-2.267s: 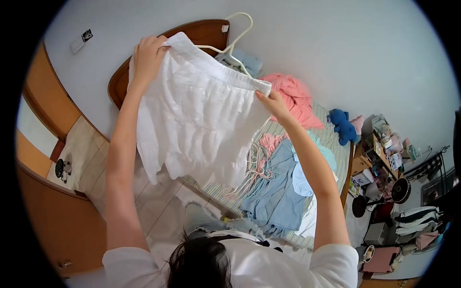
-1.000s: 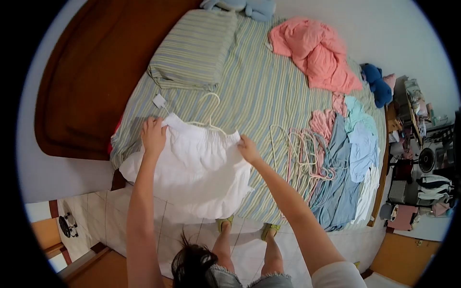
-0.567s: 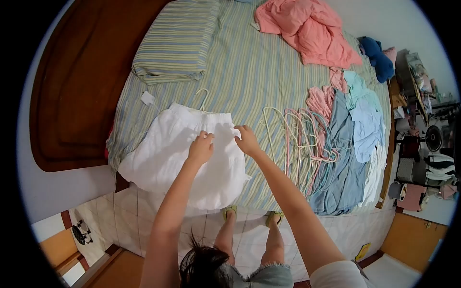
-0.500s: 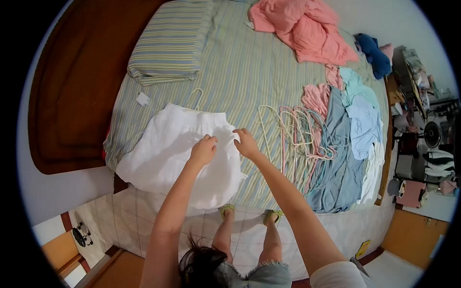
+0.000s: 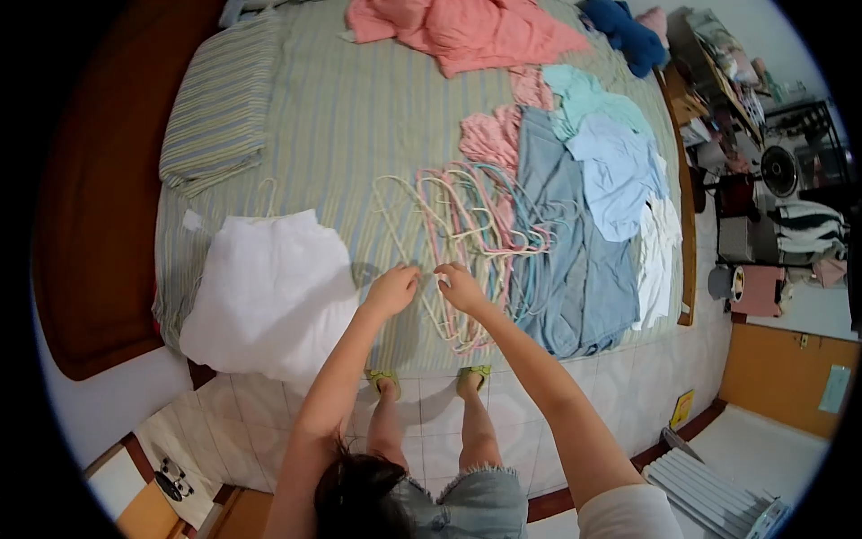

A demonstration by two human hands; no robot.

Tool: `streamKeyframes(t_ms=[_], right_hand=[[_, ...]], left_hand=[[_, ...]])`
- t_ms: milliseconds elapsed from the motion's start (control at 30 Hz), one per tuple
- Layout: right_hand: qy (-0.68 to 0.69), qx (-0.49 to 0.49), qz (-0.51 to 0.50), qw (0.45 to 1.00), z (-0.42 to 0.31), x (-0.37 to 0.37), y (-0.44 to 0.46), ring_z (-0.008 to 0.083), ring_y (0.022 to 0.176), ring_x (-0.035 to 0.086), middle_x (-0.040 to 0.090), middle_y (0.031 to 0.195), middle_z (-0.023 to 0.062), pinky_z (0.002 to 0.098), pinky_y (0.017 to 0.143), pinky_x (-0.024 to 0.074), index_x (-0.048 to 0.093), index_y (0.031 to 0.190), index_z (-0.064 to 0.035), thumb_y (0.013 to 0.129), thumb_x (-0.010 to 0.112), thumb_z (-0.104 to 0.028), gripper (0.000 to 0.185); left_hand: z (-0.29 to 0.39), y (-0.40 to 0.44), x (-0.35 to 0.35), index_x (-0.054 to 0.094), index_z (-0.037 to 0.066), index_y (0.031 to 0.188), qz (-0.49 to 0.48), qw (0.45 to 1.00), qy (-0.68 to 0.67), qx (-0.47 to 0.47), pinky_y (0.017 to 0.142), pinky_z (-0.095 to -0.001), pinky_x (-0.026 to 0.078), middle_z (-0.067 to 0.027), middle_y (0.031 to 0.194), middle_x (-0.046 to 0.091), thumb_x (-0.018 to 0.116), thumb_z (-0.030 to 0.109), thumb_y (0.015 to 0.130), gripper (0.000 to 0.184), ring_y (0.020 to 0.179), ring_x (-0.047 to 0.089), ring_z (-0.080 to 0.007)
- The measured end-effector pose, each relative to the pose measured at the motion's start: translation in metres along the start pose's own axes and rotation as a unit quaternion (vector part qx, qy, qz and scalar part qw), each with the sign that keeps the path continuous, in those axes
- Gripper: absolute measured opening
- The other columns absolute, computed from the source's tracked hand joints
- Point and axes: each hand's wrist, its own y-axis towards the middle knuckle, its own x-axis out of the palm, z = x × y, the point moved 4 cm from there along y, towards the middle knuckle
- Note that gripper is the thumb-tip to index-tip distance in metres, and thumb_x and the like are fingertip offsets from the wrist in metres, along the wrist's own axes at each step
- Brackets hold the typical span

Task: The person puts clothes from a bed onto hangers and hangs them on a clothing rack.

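A white garment with a gathered waist [image 5: 274, 292], probably a skirt, lies on the left of the bed, a pale hanger hook [image 5: 268, 193] showing above its waistband. My left hand [image 5: 393, 289] is to the right of it, fingers loosely bent, with nothing visible in them. Over the lower left part of a pile of hangers [image 5: 485, 238] is my right hand [image 5: 461, 287], its thumb and fingers slightly apart; whether it touches a hanger is unclear. The hangers are cream, pink and blue-green, and overlap one another.
Grey-blue clothing [image 5: 575, 278], a light blue top [image 5: 615, 175], a mint garment [image 5: 593, 99] and white clothing [image 5: 658, 256] lie right of the hangers. A pink cover [image 5: 458, 31] and a folded striped quilt [image 5: 224, 103] are farther back on the striped bed [image 5: 328, 117].
Both hands have left the white garment and moved right to the hangers. The view has shifted right, and the garment now lies flat, its right side uncovered.
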Motion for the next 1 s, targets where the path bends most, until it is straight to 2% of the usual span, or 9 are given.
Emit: streamKeyframes(t_ms=[200, 367, 500, 700, 800, 1000], right_hand=[[0.005, 0.014, 0.014, 1.0, 0.054, -0.061, -0.039, 0.0351, 0.093, 0.051, 0.053, 0.099, 0.0154, 0.0418, 0.079, 0.0422, 0.056, 0.104, -0.0055, 0.079, 0.054, -0.007, 0.025], [-0.002, -0.002, 0.039, 0.999, 0.114, -0.114, -0.065, 0.035, 0.091, 0.052, 0.053, 0.097, 0.0164, 0.042, 0.077, 0.0424, 0.056, 0.103, -0.0049, 0.078, 0.054, -0.007, 0.025], [-0.023, 0.025, 0.051, 0.998, 0.157, -0.161, -0.091, 0.0353, 0.088, 0.052, 0.053, 0.098, 0.0167, 0.0415, 0.076, 0.0429, 0.057, 0.101, -0.0056, 0.078, 0.053, -0.007, 0.024], [-0.028, 0.08, 0.081, 0.993, 0.195, -0.217, -0.106, 0.0362, 0.092, 0.053, 0.053, 0.099, 0.0173, 0.0422, 0.079, 0.0444, 0.057, 0.101, -0.0062, 0.075, 0.054, -0.007, 0.026], [-0.031, 0.069, 0.142, 0.987, 0.201, -0.235, -0.112, 0.0361, 0.093, 0.053, 0.053, 0.101, 0.0179, 0.0414, 0.08, 0.0447, 0.058, 0.1, -0.0072, 0.074, 0.054, -0.006, 0.026], [-0.053, 0.112, 0.177, 0.976, 0.221, -0.247, -0.118, 0.0376, 0.095, 0.052, 0.047, 0.111, 0.0192, 0.0421, 0.081, 0.0448, 0.057, 0.1, -0.0073, 0.073, 0.056, -0.006, 0.027]], left_hand=[[0.072, 0.031, 0.062, 0.058, 0.006, 0.098, -0.02, 1.0, -0.008, 0.0, 0.072, -0.0391, 0.045, -0.0145, 0.095, 0.056, 0.047, 0.011, 0.083, 0.019, 0.086, 0.056, -0.0311], [0.118, 0.065, 0.124, 0.058, 0.007, 0.097, -0.031, 0.998, -0.053, -0.005, 0.071, -0.0398, 0.045, -0.0136, 0.096, 0.054, 0.048, 0.012, 0.083, 0.018, 0.083, 0.056, -0.0307], [0.17, 0.082, 0.157, 0.058, 0.007, 0.096, -0.042, 0.997, -0.069, 0.001, 0.07, -0.0395, 0.045, -0.0133, 0.094, 0.053, 0.049, 0.012, 0.084, 0.016, 0.078, 0.056, -0.0302], [0.216, 0.087, 0.177, 0.058, 0.007, 0.095, -0.019, 0.995, -0.094, 0.034, 0.069, -0.0393, 0.046, -0.0132, 0.089, 0.052, 0.05, 0.011, 0.084, 0.015, 0.074, 0.056, -0.0294], [0.222, 0.096, 0.174, 0.059, 0.006, 0.095, -0.018, 0.995, -0.094, 0.033, 0.069, -0.0392, 0.046, -0.0136, 0.086, 0.054, 0.051, 0.011, 0.083, 0.015, 0.074, 0.056, -0.0301], [0.232, 0.119, 0.183, 0.058, 0.006, 0.093, 0.069, 0.981, -0.171, 0.063, 0.068, -0.0379, 0.046, -0.0143, 0.082, 0.058, 0.051, 0.011, 0.082, 0.014, 0.074, 0.058, -0.0304]])
